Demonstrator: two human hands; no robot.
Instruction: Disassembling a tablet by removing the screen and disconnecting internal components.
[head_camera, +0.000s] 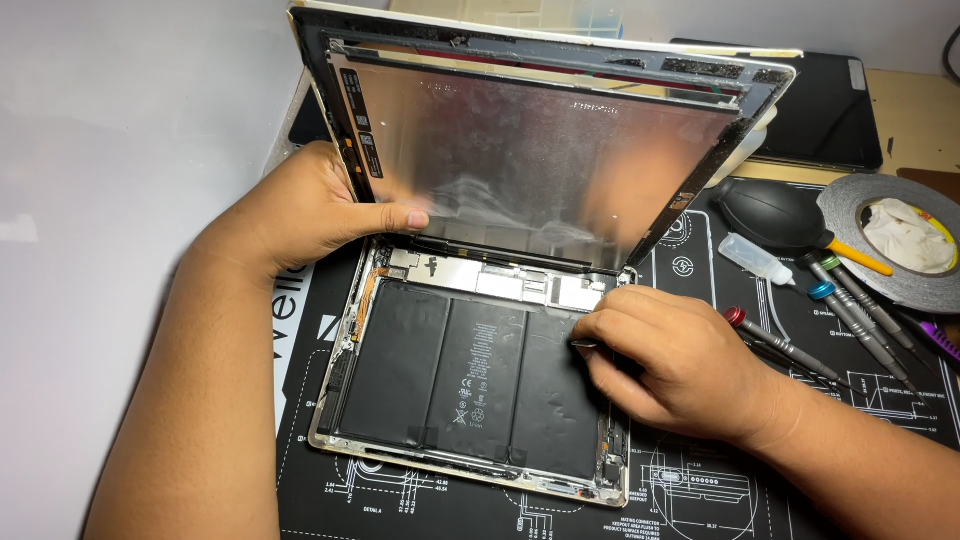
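Head camera looks down on an opened tablet (470, 400) lying on a black repair mat (760, 480), its three black battery cells (470, 375) exposed. The left hand (310, 215) grips the lifted display panel (530, 160) by its left edge, thumb across the metal back, holding it tilted up like a book cover. The right hand (670, 360) rests on the tablet's right side, fingers pinched around a small dark tool tip near the logic board strip (500, 280); what the tool is, I cannot tell. Screwdrivers (840, 320), a dust blower (775, 215), a small glue bottle (755, 258) and a tape roll (900, 240) lie to the right. Judging by this, a connector near the hinge side is being worked loose; the next move calls for a gentle, level pry while the panel is kept steady.
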